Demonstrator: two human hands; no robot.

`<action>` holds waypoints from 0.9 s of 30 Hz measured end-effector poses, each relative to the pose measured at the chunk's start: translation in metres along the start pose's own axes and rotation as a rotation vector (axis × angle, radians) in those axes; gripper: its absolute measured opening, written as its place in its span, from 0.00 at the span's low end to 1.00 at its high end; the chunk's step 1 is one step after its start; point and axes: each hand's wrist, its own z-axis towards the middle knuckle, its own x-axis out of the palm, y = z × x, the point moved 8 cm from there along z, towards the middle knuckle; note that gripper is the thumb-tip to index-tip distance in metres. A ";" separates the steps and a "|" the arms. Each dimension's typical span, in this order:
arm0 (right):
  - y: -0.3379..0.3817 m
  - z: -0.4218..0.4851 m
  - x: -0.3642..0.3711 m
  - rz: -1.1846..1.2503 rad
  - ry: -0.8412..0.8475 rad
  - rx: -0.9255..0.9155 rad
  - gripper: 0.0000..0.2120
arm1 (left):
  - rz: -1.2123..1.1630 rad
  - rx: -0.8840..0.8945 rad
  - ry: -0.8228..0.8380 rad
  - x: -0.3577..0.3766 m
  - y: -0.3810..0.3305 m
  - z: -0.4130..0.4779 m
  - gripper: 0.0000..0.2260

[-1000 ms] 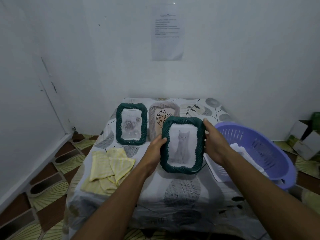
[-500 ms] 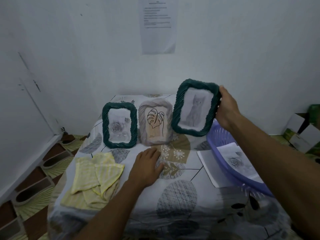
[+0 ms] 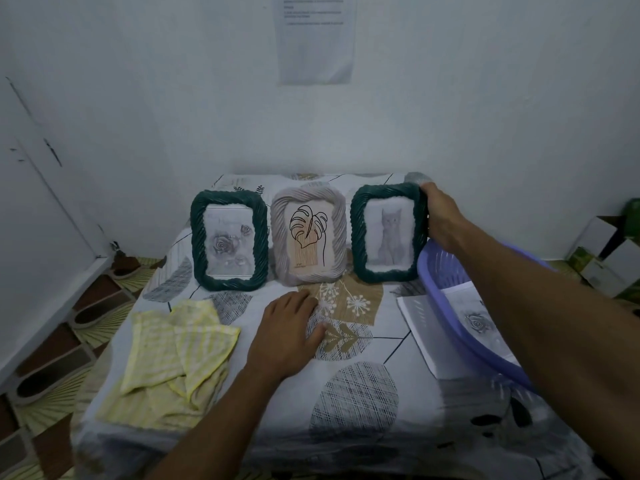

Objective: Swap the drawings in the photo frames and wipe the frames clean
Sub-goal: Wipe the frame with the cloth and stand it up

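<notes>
Head view, the only one supplied: noting three frames standing in a row at the back of the covered table (image 3: 363,393), upright and leaning slightly back. Reading from the left: green frame with rose drawing (image 3: 229,240), pale frame with leaf drawing (image 3: 309,237), green frame with cat drawing (image 3: 388,233).

Recording the change: cat frame, half a second ago raised in the air at a tilt, now sitting down on the cloth just beside the pale frame, its lower edge appearing to touch the surface. Right hand (image 3: 441,216) still wrapping the frame's upper right corner, fingers curled behind the rim, thumb side forward; grip not yet released. Left hand (image 3: 289,332) lying flat, fingers spread loosely, palm down on the cloth in front of the pale frame, holding nothing, much as before.

Also noting: yellow cloths (image 3: 173,355) heaped at the near left, untouched. Purple basket (image 3: 460,327) at the right, tilted over the table edge under the right forearm, with a rose print (image 3: 479,323) showing inside and a loose sheet (image 3: 420,327) lying partly beneath it.

Judging the meaning: one frame apparently being returned to the line, with only the letting go left. Cannot tell whether any frame has been wiped. Advising a steady release, frame being close to basket rim and neighbour
</notes>
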 end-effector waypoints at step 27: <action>-0.002 0.030 0.001 -0.242 -0.011 0.011 0.17 | 0.008 -0.011 0.024 0.002 0.002 0.003 0.23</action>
